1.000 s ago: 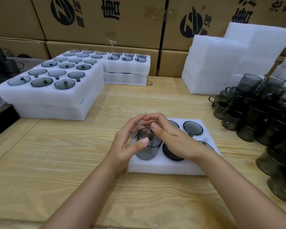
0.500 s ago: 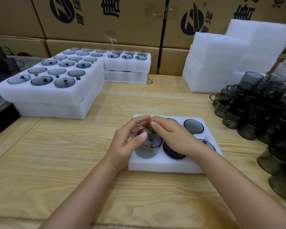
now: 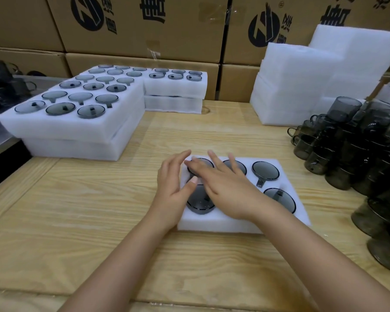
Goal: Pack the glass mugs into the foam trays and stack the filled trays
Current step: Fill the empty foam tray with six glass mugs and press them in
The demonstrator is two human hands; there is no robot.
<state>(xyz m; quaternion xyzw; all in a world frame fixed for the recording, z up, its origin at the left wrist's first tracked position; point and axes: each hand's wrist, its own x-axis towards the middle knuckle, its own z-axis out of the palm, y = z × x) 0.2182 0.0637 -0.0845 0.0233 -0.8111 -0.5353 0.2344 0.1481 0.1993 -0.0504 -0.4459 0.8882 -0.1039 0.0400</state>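
On the foam tray [image 3: 286, 174], left hand [image 3: 173, 186] at edge, right hand [image 3: 226, 190] over mugs [image 3: 265, 170]

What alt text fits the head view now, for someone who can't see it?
The left hand and right hand lie flat over smoky grey glass mugs seated in a white foam tray on a pale wooden table. Filled foam trays stacked left; loose mugs piled right.

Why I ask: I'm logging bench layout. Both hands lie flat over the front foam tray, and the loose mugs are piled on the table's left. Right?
No: the head view shows the loose mugs piled on the right of the table, not the left. The left hand and right hand do lie flat over the front foam tray.
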